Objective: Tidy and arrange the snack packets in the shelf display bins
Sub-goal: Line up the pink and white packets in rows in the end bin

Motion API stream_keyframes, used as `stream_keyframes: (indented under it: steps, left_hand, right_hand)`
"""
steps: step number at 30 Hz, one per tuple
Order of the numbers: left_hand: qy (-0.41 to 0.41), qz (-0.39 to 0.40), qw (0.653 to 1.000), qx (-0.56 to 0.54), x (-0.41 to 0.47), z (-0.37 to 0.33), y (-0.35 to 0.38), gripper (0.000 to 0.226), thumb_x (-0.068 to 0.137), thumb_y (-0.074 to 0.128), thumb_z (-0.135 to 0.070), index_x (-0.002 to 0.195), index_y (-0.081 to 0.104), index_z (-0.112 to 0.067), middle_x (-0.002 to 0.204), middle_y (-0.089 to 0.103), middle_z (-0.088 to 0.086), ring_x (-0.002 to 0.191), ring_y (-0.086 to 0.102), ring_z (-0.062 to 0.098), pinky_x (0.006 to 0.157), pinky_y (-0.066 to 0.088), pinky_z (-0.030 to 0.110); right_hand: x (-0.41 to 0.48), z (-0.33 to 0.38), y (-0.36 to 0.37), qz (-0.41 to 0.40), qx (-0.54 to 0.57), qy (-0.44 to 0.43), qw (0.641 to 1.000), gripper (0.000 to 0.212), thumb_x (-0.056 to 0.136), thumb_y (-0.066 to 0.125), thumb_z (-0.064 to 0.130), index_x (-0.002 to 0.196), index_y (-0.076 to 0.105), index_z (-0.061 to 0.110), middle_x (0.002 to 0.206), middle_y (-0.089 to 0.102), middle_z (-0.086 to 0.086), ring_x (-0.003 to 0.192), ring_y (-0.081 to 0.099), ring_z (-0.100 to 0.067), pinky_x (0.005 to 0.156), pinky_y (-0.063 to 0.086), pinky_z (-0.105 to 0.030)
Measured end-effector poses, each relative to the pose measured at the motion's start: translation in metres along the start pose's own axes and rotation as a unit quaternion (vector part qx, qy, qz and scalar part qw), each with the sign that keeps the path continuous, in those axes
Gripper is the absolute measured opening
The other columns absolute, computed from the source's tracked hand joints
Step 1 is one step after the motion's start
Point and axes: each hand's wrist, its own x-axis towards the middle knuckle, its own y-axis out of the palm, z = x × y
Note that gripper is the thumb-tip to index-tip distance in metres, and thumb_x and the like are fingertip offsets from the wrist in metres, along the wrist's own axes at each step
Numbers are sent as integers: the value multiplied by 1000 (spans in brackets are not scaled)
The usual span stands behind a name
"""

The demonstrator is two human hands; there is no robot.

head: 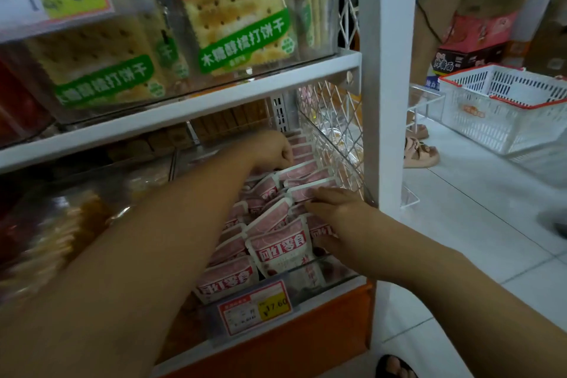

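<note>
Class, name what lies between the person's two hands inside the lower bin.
Between the left hand and right hand stand pink snack packets, shown in the head view.

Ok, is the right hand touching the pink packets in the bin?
Touching. The head view shows the right hand lying on the pink packets, its straight fingers pressed on one packet's top edge, no gap visible.

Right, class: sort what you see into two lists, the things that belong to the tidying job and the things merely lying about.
Job: pink snack packets; clear bin; left hand; right hand.
Lying about: white basket; sandals; stacked cartons.
</note>
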Motion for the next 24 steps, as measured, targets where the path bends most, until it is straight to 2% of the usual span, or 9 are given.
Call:
stream_keyframes:
  steps: [5, 7, 10, 13, 16, 18, 21, 24]
  left_hand:
    - [1, -84, 996, 31, 8, -14, 5, 17, 95, 51, -17, 101, 63, -7, 91, 58, 6, 85, 53, 22, 71, 39, 30]
    - [-12, -100, 995, 23, 8, -15, 13, 18, 96, 49, -15, 105, 61, -5, 101, 61, 12, 91, 55, 26, 72, 41, 32]
    - [-28, -147, 989, -15, 5, -14, 23, 16, 95, 47, -7, 107, 58, -2, 105, 57, 14, 87, 48, 22, 69, 30, 27]
    - [-32, -203, 978, -30, 2, -11, 33, 19, 92, 48, 0, 109, 57, -2, 98, 47, 8, 85, 44, 18, 68, 30, 25]
    - [-24, -235, 971, -43, -2, -9, 39, 19, 94, 47, -3, 111, 56, -4, 102, 48, 7, 88, 47, 19, 69, 31, 25]
    - [-17, -232, 971, -62, -4, -9, 40, 19, 94, 46, -5, 111, 56, -3, 100, 46, 4, 88, 45, 17, 68, 29, 24]
    - [-2, -204, 974, -103, -3, -8, 41, 13, 92, 51, -7, 101, 60, -4, 97, 51, 6, 90, 52, 22, 66, 28, 24]
    - [2, -180, 974, -134, -4, -9, 38, 16, 92, 55, -9, 105, 63, -3, 97, 57, 5, 90, 53, 18, 68, 31, 22]
  right_hand:
    - [2, -2, 1, -4, -9, -10, 1000, 56, 94, 49, 29, 145, 30, 19, 154, 23, 1, 140, 20, -19, 114, 15, -26]
    - [2, -2, 1, 0, -10, -9, 1000, 56, 94, 49, 30, 146, 30, 19, 154, 22, 1, 141, 18, -19, 114, 14, -26]
    - [2, -1, 0, 2, -6, -7, 1000, 57, 94, 49, 32, 146, 29, 19, 155, 21, 0, 141, 17, -19, 115, 14, -27]
    - [2, 0, -1, 3, -2, -5, 1000, 57, 93, 50, 31, 145, 30, 19, 154, 22, -1, 141, 17, -20, 115, 14, -28]
    - [1, 0, -2, 8, -3, -3, 1000, 56, 94, 49, 31, 146, 30, 20, 155, 21, 0, 141, 16, -20, 114, 14, -27]
    - [2, 1, -3, 11, 1, 0, 1000, 57, 94, 49, 31, 146, 29, 20, 155, 20, 1, 142, 16, -20, 114, 14, -27]
    - [3, 2, -3, 13, 2, 5, 1000, 57, 94, 49, 31, 146, 29, 21, 155, 21, 1, 142, 16, -20, 115, 15, -28]
    - [2, 3, -3, 10, 10, 9, 1000, 57, 94, 50, 32, 146, 29, 22, 155, 21, 2, 142, 16, -19, 115, 16, -28]
